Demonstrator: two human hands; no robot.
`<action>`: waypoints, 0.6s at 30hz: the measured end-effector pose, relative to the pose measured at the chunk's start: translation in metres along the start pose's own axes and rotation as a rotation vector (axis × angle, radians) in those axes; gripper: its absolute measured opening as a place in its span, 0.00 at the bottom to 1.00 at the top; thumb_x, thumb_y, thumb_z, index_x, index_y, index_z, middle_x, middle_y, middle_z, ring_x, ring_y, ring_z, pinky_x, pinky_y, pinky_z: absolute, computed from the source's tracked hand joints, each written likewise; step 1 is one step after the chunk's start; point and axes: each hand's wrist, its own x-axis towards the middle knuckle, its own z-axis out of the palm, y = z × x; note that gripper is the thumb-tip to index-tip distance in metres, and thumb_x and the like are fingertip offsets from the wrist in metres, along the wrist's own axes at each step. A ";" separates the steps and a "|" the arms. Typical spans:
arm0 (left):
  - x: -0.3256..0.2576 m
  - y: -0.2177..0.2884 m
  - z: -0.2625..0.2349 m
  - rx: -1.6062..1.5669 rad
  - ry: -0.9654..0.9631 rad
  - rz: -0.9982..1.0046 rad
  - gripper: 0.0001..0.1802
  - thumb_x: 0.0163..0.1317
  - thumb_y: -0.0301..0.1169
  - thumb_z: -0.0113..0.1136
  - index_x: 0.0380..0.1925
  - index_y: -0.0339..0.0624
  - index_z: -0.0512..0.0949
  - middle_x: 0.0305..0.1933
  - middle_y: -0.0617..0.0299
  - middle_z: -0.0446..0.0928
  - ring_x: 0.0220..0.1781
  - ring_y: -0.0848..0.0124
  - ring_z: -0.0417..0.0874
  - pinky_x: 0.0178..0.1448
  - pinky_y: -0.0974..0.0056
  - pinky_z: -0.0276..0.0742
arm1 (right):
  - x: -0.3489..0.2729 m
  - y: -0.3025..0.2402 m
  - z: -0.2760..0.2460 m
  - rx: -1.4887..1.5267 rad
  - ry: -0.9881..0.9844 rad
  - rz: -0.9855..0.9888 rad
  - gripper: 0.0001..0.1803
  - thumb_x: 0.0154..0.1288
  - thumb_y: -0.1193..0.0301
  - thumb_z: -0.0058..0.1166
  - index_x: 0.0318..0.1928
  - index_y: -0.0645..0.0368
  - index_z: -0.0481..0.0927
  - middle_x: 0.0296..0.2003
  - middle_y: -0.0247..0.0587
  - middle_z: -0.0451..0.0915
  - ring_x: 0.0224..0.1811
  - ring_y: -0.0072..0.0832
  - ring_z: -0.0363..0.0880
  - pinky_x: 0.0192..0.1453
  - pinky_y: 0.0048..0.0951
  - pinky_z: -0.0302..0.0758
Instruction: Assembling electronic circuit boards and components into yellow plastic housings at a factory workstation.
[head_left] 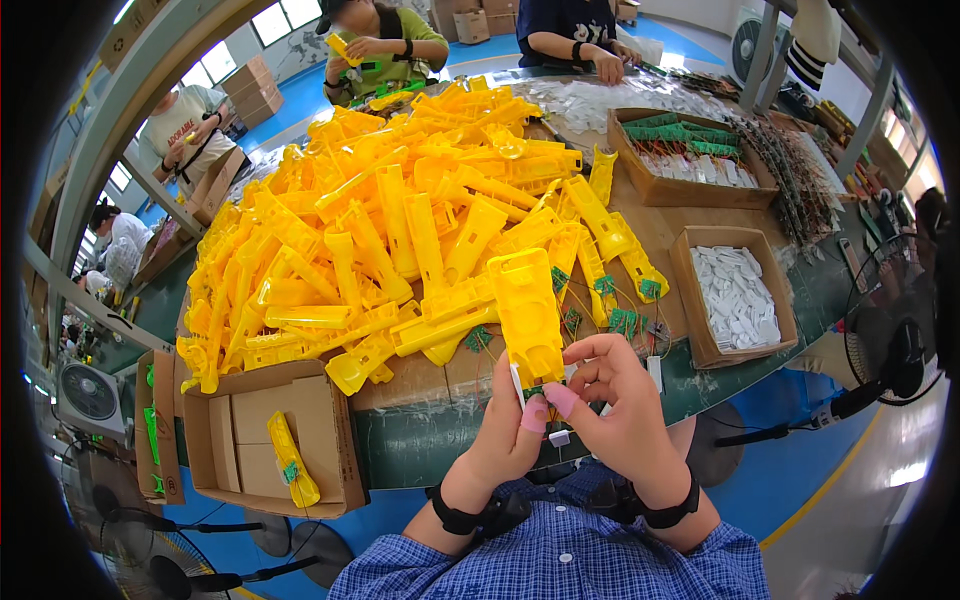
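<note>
My left hand (497, 425) is closed round the lower end of a yellow plastic shell (527, 300), its hollow side facing up. At that end a small green circuit board (536, 391) partly shows between my thumbs, which wear pink finger covers. My right hand (622, 405) pinches at the board and the shell's lower edge; its fingertips partly hide the contact. A small white piece on a wire (559, 437) hangs below. Just beyond, yellow shells with wired green boards (627, 322) lie on the table.
A large heap of yellow shells (300, 260) covers the table's middle and left. An open carton (350, 470) at lower left holds one shell with a board. At right stand boxes of white pieces (738, 300) and of green boards (685, 135). Co-workers sit across the table.
</note>
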 end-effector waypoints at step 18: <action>0.003 0.006 0.001 -0.425 0.086 -0.175 0.41 0.59 0.55 0.42 0.64 0.38 0.46 0.59 0.51 0.61 0.60 0.61 0.68 0.58 0.59 0.67 | 0.002 0.006 0.003 0.248 0.023 0.078 0.16 0.54 0.78 0.59 0.45 0.66 0.75 0.32 0.39 0.78 0.32 0.22 0.79 0.35 0.19 0.77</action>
